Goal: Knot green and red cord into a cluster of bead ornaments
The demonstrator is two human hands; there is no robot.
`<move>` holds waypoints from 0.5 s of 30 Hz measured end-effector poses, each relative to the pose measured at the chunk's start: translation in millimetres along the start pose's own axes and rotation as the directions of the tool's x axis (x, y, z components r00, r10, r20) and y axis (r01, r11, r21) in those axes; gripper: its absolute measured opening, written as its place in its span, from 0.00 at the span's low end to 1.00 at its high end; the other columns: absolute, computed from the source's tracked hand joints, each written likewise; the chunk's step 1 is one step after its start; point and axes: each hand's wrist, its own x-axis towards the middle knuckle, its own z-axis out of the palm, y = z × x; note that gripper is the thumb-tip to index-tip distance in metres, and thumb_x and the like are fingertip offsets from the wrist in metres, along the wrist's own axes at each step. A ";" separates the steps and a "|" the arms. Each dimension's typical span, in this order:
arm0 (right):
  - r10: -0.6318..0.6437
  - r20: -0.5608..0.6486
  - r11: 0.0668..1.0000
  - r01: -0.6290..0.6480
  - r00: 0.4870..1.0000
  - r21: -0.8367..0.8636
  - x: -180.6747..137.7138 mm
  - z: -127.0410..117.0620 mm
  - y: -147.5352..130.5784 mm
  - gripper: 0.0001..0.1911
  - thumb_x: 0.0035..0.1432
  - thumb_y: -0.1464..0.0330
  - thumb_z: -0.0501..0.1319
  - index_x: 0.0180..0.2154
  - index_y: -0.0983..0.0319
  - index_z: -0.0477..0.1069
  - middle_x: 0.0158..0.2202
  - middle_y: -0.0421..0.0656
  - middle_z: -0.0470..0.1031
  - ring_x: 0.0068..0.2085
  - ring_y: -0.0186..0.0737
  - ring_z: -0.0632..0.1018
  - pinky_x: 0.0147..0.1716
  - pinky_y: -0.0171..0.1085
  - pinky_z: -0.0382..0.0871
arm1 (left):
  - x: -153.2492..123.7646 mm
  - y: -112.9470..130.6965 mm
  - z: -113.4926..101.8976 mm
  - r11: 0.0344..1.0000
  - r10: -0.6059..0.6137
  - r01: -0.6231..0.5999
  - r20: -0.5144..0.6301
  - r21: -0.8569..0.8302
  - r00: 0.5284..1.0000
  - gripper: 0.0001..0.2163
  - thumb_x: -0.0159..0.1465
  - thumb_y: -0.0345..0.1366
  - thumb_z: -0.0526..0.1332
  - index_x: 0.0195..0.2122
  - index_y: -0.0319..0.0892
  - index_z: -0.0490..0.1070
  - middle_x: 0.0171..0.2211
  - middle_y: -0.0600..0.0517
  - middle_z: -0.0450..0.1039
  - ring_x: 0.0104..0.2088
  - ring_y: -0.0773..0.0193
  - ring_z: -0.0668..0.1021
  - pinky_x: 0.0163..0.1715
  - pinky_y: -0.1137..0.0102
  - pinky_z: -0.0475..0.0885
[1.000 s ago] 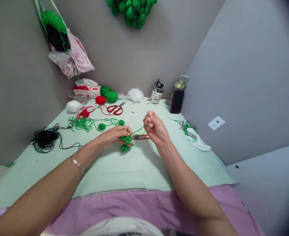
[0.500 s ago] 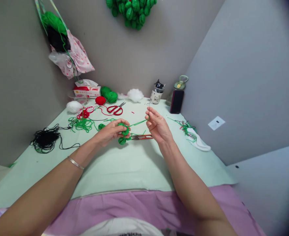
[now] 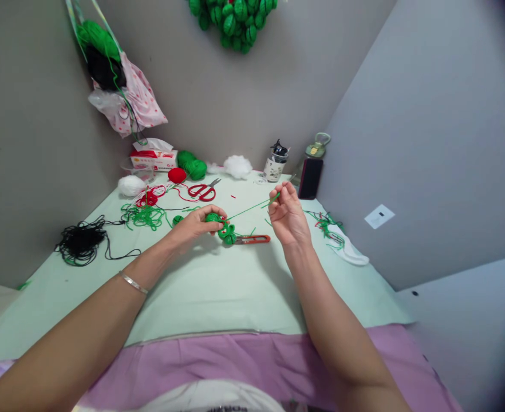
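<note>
My left hand (image 3: 200, 223) is closed around a small green crocheted piece (image 3: 213, 218), with more green rounded parts (image 3: 229, 234) hanging below its fingers. From that piece a taut green yarn strand (image 3: 249, 211) runs up to my right hand (image 3: 287, 214). The right fingers pinch the yarn and a thin needle (image 3: 294, 177), whose tip sticks up past the fingertips. Thread snips (image 3: 255, 239) with orange handles lie on the table, their blades partly behind the green parts. Another green ball (image 3: 177, 220) rests just behind my left hand.
Red scissors (image 3: 202, 190), a red yarn ball (image 3: 177, 175), black yarn (image 3: 81, 240) and green yarn scraps (image 3: 143, 216) lie left. Behind are a tissue box (image 3: 153, 159), white stuffing (image 3: 237, 166), a pen cup (image 3: 275, 166) and a phone (image 3: 311, 178). A white cloth item (image 3: 351, 252) lies right.
My right hand has moved right and slightly up, drawing the yarn strand out longer. The green piece in my left hand has turned, and its hanging parts have shifted right.
</note>
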 end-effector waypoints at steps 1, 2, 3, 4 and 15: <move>0.010 0.015 1.000 -0.010 1.000 -0.007 -0.5 0.4 0.5 0.11 0.50 0.69 0.71 0.36 0.56 0.73 0.34 0.33 0.77 0.33 0.24 0.77 0.26 0.22 0.71 | -0.3 0.6 0.7 1.000 -0.003 0.003 0.008 -0.021 1.000 0.13 0.55 0.36 0.70 0.40 0.43 0.74 0.34 0.52 0.75 0.30 0.65 0.74 0.36 0.67 0.67; 0.021 0.031 1.000 -0.020 0.999 -0.022 -1.4 1.0 1.4 0.12 0.49 0.69 0.72 0.36 0.56 0.73 0.34 0.33 0.77 0.30 0.24 0.76 0.25 0.22 0.69 | -0.8 1.9 1.8 0.999 -0.007 0.007 0.014 -0.054 1.000 0.13 0.55 0.37 0.70 0.40 0.42 0.74 0.33 0.51 0.75 0.31 0.64 0.74 0.38 0.66 0.69; 0.031 0.049 0.999 -0.029 0.998 -0.045 -2.5 1.9 2.8 0.13 0.47 0.68 0.73 0.36 0.57 0.73 0.33 0.33 0.76 0.28 0.23 0.74 0.24 0.22 0.68 | -1.5 3.4 3.2 0.996 -0.010 0.011 0.017 -0.093 1.000 0.13 0.55 0.39 0.70 0.39 0.42 0.74 0.34 0.51 0.75 0.32 0.63 0.75 0.40 0.65 0.70; 0.041 0.068 0.997 -0.036 0.997 -0.074 -3.8 3.0 4.5 0.14 0.46 0.68 0.73 0.36 0.57 0.74 0.32 0.34 0.75 0.26 0.23 0.73 0.23 0.23 0.67 | -2.1 5.1 4.6 0.991 -0.011 0.014 0.018 -0.134 1.000 0.12 0.56 0.40 0.70 0.38 0.41 0.74 0.35 0.50 0.75 0.34 0.62 0.76 0.42 0.63 0.70; 0.082 0.222 0.883 0.032 0.972 -0.467 -19.6 13.4 29.4 0.12 0.48 0.62 0.70 0.33 0.61 0.76 0.25 0.37 0.72 0.23 0.28 0.67 0.22 0.31 0.62 | -0.4 3.1 6.3 0.991 0.039 -0.048 -0.071 -0.127 0.997 0.13 0.53 0.36 0.72 0.38 0.41 0.75 0.37 0.51 0.75 0.37 0.64 0.75 0.39 0.69 0.66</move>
